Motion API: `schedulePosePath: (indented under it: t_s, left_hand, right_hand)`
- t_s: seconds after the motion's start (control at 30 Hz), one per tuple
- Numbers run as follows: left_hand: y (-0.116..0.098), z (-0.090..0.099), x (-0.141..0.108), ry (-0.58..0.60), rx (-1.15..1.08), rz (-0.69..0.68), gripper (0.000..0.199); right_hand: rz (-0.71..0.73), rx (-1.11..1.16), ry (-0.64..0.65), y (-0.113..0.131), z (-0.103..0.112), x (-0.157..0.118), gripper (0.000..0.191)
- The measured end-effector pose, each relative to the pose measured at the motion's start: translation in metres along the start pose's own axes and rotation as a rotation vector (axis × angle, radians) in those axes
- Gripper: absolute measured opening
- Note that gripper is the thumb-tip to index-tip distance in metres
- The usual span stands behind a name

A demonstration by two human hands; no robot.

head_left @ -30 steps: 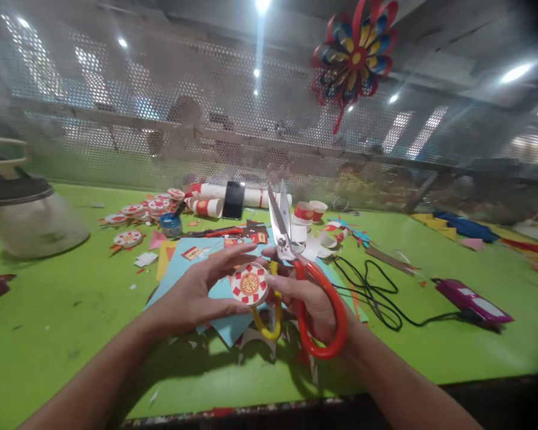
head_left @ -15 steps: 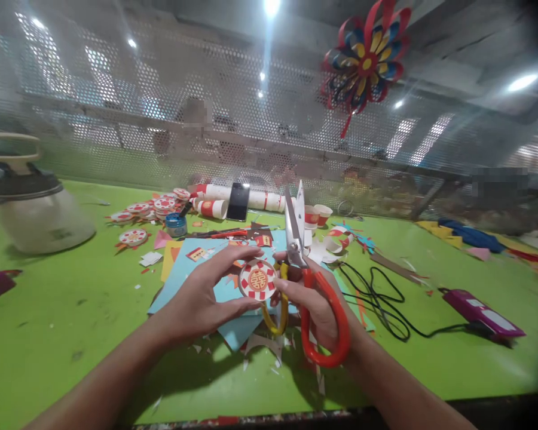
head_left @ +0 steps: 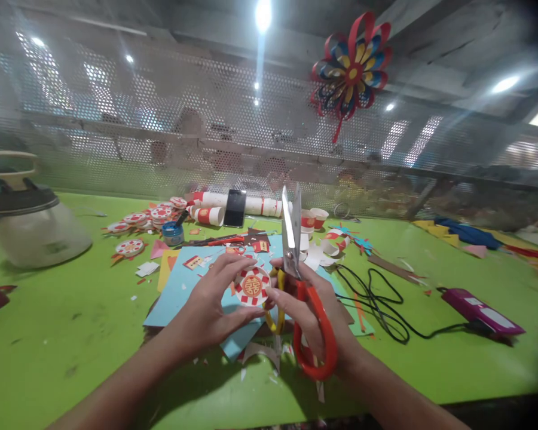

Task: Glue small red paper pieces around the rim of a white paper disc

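Between the thumb and fingers of my left hand is a round paper disc, white with red squares round its rim and an orange emblem in the middle. My right hand holds scissors with one red and one yellow handle. Their blades point up and away, slightly apart, clear of the disc. The right fingertips touch the disc's right edge. Beneath both hands lie blue paper sheets and white paper scraps.
Left of the sheets are a blue jar and a pile of decorated discs. A phone leans on a white tube of cups. At right lie a black cable and a purple device. A large container stands left.
The view has shifted slightly. The scissors have turned a little in my right hand, and their blades look slightly closer to upright. Both hands keep hold of their things.
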State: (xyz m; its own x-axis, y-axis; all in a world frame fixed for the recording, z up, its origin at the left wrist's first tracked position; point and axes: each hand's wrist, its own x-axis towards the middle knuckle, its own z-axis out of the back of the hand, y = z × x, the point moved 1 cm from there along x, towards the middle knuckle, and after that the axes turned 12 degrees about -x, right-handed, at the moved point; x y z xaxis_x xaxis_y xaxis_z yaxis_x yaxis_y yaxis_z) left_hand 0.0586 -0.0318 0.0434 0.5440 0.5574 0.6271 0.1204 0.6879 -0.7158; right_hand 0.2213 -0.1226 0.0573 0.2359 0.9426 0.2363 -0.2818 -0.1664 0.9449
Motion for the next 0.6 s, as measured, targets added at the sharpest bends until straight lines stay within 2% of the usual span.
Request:
schedulePosePath:
  t_s: [0.17,0.27,0.47,0.6]
  left_hand:
    - [-0.001,-0.003,-0.001,0.003,0.052,-0.03,0.049]
    - [-0.002,-0.002,0.0,-0.034,-0.005,0.027,0.051]
    - [-0.002,0.013,0.006,-0.248,-0.511,0.372,0.049]
    - [-0.006,0.022,0.008,-0.299,-0.705,0.378,0.05]
  right_hand:
    - [0.016,-0.03,-0.006,0.0,0.0,-0.001,0.036]
    - [-0.002,0.011,0.011,0.0,0.001,0.0,0.04]
    - [-0.093,0.102,0.078,0.003,0.003,0.001,0.041]
    - [-0.026,0.084,0.231,0.001,0.007,-0.001,0.04]
